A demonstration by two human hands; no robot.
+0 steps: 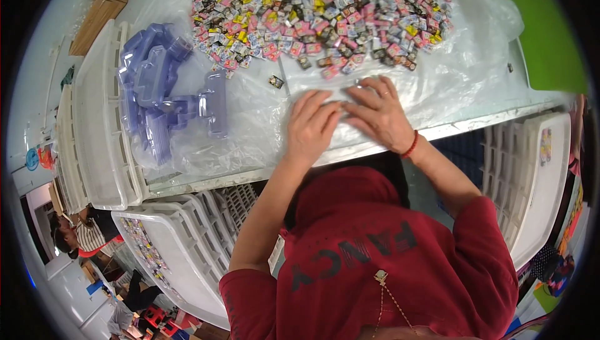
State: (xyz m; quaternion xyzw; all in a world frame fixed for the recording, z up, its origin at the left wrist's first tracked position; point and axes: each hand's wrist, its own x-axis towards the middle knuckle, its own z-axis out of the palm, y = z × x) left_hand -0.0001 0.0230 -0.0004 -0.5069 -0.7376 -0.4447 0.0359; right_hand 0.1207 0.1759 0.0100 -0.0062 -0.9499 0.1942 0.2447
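My left hand (310, 124) and my right hand (379, 110) meet at the table's front, low over the clear plastic sheet (250, 143). The left fingers are bent and pressed together; whatever they hold, if anything, is hidden. On the right hand the fingers are curved but spread, and no object shows in them. Just beyond lies a wide heap of small printed pieces (312, 18) in pink, yellow, white and black. One dark piece (275, 81) lies apart, left of my hands.
Blue-purple translucent plastic trays (156, 77) are piled at the left. White plastic crates (103, 115) stand beyond them, with more crates (181, 246) below the table's edge and at the right (531, 177). A green surface (540, 27) is at the far right. Another person (87, 230) is at the left.
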